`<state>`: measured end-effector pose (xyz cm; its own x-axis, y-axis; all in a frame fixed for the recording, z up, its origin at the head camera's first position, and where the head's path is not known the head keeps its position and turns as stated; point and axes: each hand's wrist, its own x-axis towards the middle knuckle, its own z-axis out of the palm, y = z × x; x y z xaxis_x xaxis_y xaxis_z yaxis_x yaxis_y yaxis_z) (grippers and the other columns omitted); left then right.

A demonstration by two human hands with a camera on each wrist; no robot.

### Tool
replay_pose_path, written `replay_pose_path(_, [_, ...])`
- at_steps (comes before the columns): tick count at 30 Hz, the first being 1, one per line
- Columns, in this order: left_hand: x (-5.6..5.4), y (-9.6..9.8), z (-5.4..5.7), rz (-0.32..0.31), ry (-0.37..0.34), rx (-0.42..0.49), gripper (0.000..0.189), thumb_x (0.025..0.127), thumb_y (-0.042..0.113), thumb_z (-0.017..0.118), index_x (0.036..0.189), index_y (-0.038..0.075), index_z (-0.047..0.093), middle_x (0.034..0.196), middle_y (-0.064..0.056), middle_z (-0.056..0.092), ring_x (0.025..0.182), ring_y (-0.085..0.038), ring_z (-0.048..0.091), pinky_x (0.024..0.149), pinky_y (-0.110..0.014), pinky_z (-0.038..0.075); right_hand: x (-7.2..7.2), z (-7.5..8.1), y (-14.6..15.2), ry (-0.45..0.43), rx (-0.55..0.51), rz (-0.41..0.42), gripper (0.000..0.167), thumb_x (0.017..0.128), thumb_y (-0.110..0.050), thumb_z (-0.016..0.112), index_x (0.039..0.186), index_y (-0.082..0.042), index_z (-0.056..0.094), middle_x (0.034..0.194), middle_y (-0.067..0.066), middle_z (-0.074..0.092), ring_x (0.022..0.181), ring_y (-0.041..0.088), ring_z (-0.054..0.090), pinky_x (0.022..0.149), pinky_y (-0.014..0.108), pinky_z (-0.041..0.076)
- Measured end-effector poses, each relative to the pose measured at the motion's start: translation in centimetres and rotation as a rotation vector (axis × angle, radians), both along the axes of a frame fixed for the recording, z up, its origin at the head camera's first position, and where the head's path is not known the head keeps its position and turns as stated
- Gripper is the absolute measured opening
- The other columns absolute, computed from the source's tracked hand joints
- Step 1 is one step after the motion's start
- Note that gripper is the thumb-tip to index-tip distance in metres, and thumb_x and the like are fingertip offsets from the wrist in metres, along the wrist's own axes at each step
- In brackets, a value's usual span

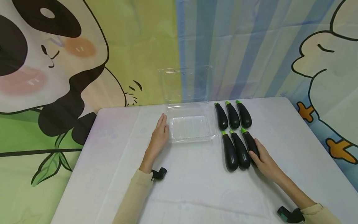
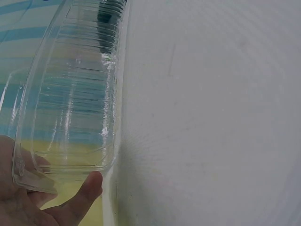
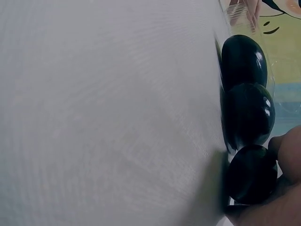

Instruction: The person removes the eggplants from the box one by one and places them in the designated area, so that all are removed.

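Note:
A clear plastic clamshell box point(image 1: 188, 126) lies on the table, its lid point(image 1: 185, 85) raised at the back. My left hand point(image 1: 160, 137) rests along the box's left side, fingers straight; in the left wrist view the thumb point(image 2: 87, 190) is at the box's lower corner. To the right of the box, several dark eggplants with green stem ends lie in two rows. With thumb and fingers on either side, my right hand point(image 1: 264, 161) grips the front row's rightmost eggplant point(image 1: 250, 143). Beside it lie the middle eggplant point(image 1: 240, 151) and the left eggplant point(image 1: 230, 152).
In the back row are three eggplants, left point(image 1: 222, 116), middle point(image 1: 233, 115) and right point(image 1: 244, 114). The white-covered table point(image 1: 190, 189) ends at a printed cloth backdrop point(image 1: 237, 46). A small black device point(image 1: 159, 173) sits at the left wrist, another point(image 1: 291, 215) at the right.

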<state>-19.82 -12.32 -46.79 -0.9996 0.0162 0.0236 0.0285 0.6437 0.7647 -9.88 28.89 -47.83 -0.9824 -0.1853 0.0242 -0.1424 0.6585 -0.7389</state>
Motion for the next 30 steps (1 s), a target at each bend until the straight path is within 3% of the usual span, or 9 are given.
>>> replay_pose_path(14, [0.1, 0.0, -0.1, 0.0, -0.006, 0.022, 0.053, 0.105, 0.022, 0.034, 0.155, 0.011, 0.021, 0.165, -0.001, 0.012, 0.151, -0.023, 0.016, 0.121, -0.053, 0.018, -0.1, 0.1, -0.1, 0.017, 0.012, 0.01, 0.069, 0.104, -0.023, 0.042, 0.149, 0.015, 0.005, 0.151, 0.044, 0.009, 0.139, 0.061, 0.01, 0.11, 0.072, 0.012])
replay_pose_path(20, [0.1, 0.0, -0.1, -0.006, 0.004, 0.022, 0.053, 0.105, 0.022, 0.034, 0.155, 0.009, 0.021, 0.165, -0.001, 0.012, 0.151, -0.023, 0.016, 0.122, -0.051, 0.019, -0.3, 0.3, -0.1, 0.014, 0.025, -0.001, 0.07, 0.105, -0.025, 0.041, 0.15, 0.013, 0.005, 0.152, 0.043, 0.008, 0.14, 0.06, 0.009, 0.11, 0.073, 0.011])
replay_pose_path(30, [0.5, -0.9, 1.7, -0.013, -0.024, -0.051, 0.067, 0.102, 0.052, 0.029, 0.156, 0.015, 0.018, 0.166, 0.002, 0.001, 0.151, -0.03, 0.016, 0.119, -0.057, 0.022, -1.2, 1.7, -0.2, 0.04, 0.072, -0.04, 0.069, 0.104, -0.031, 0.042, 0.154, 0.003, 0.01, 0.157, 0.035, 0.008, 0.143, 0.057, 0.01, 0.108, 0.075, 0.014])
